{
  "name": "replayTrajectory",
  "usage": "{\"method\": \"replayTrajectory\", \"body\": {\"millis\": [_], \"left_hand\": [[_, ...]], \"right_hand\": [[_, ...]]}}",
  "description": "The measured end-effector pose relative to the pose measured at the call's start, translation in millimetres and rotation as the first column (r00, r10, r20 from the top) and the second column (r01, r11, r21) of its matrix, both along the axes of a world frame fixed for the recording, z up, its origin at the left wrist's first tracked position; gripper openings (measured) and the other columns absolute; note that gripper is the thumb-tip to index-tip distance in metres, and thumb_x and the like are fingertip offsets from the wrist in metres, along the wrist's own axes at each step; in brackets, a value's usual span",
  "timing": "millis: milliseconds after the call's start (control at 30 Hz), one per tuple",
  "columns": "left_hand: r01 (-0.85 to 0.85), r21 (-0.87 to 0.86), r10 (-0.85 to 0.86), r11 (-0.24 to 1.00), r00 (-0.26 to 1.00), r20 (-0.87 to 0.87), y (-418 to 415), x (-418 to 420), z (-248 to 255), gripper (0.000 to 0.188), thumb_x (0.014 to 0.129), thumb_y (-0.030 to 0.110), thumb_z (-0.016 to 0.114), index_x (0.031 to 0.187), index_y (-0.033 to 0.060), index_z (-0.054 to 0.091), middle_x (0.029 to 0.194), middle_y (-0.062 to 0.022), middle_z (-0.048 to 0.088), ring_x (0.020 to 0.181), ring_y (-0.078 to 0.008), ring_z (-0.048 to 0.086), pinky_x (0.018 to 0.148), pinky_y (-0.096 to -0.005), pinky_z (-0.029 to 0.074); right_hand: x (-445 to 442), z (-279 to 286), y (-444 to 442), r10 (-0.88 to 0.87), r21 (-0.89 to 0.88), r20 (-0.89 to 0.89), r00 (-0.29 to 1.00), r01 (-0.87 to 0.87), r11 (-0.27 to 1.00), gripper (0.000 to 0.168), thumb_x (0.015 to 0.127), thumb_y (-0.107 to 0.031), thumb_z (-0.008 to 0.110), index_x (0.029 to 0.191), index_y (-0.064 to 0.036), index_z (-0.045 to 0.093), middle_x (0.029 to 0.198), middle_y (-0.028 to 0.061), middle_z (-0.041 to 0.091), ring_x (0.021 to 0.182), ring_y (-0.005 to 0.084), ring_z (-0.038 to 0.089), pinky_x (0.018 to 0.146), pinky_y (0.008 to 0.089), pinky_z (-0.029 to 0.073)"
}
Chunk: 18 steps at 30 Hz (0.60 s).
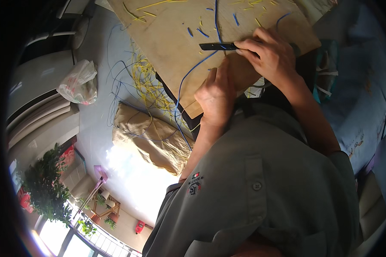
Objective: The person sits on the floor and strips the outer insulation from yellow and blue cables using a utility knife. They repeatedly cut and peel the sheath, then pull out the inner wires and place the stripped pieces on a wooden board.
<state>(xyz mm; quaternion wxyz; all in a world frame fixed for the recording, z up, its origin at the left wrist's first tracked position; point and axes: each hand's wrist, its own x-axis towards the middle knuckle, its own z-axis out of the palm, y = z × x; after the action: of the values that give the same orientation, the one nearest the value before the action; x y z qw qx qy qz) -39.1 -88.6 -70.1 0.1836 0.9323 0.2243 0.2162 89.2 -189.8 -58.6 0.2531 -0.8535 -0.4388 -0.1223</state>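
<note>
My right hand (271,53) grips a flat black blade-like tool (216,47), which lies across a blue insulated wire (216,19) on the wooden board (177,61). Just below the tool, my left hand (216,91) rests on the board with its fingers pinched together. A short thin strand shows at its fingertips; the rest of what it pinches is hidden. From beside the tool, another stretch of blue wire (186,72) curves left and hangs over the board's edge. Short blue insulation pieces (202,32) and yellow ones (149,13) are scattered over the board.
Left of the board, tangled yellow and blue wires (144,77) lie on the floor, near a tan cloth sack (148,138). A tied plastic bag (78,82) is farther left. At right are a teal-edged container (326,70) and a light blue cloth cover (357,112).
</note>
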Motion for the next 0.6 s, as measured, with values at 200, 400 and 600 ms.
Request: {"method": "replayTrajectory", "body": {"millis": [200, 400, 600], "left_hand": [[-0.003, 0.03, 0.003, 1.0, 1.0, -0.005, -1, 1, 4, 0.019, 0.082, 0.014, 0.06, 0.1, 0.0136, 0.066, 0.073, -0.005, 0.062, 0.057, -0.0241, 0.06, 0.05, -0.0325, 0.047], [-0.001, 0.014, 0.001, 1.0, 1.0, -0.006, 0, 0, 2, 0.017, 0.083, 0.014, 0.06, 0.099, 0.0119, 0.066, 0.075, -0.0056, 0.064, 0.06, -0.0249, 0.062, 0.052, -0.0325, 0.048], [-0.012, -0.003, 0.012, 1.0, 0.999, 0.036, 1, 1, 2, 0.017, 0.082, 0.013, 0.061, 0.098, 0.0119, 0.066, 0.075, -0.0071, 0.064, 0.061, -0.0253, 0.062, 0.052, -0.0327, 0.049]], "right_hand": [[10, -10, 17, 0.002, 0.09, 0.09, 0.996, -0.01, 0.996, 0.013, 0.069, -0.022, 0.071, 0.081, -0.02, 0.067, 0.078, -0.0003, 0.05, 0.079, 0.0193, 0.054, 0.069, 0.0332, 0.046], [8, -11, 18, 0.014, 0.105, 0.109, 0.994, -0.025, 0.994, 0.013, 0.071, -0.021, 0.07, 0.083, -0.02, 0.066, 0.082, 0.0005, 0.05, 0.081, 0.0212, 0.053, 0.072, 0.0355, 0.045], [11, -6, 23, 0.025, 0.089, 0.003, 1.0, -0.025, 0.996, 0.012, 0.073, -0.02, 0.068, 0.084, -0.02, 0.066, 0.081, 0.0032, 0.053, 0.081, 0.0242, 0.055, 0.072, 0.0361, 0.047]]}}
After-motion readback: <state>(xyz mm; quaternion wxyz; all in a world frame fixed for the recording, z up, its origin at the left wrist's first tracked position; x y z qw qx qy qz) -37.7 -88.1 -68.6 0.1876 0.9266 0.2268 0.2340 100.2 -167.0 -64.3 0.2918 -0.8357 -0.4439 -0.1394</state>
